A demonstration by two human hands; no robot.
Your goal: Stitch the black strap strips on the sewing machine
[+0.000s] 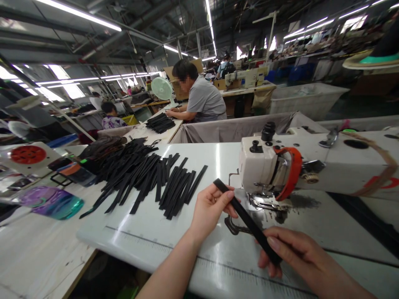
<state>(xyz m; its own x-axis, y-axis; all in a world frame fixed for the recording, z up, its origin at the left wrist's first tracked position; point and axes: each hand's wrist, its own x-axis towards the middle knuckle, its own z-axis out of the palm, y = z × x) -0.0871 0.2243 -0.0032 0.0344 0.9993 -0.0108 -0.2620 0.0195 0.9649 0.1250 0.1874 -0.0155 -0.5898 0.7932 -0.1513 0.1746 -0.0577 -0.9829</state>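
Both hands share one black strip (250,222), which slants over the white table (146,224), just in front of the sewing machine (260,162), its far end up by the left hand (208,207) and its near end down at the right hand (301,252). The left thumb and fingers pinch it a little short of the far tip; the right thumb presses on top near the other end, with fingers curled beneath. The strip looks straight, without visible twist. Handling it well probably means a light, even pull between the two pinches, enough to hold the edges in line without stretching the cloth. Whether it has one layer or more is too small to tell, so feeling along the edges seems wise. Fingers are best well clear of the metal presser foot (264,203), and the strip off the dark, oily-looking patch (304,202) beside it. The loose strips (177,191) lie to the left, apart from both hands.
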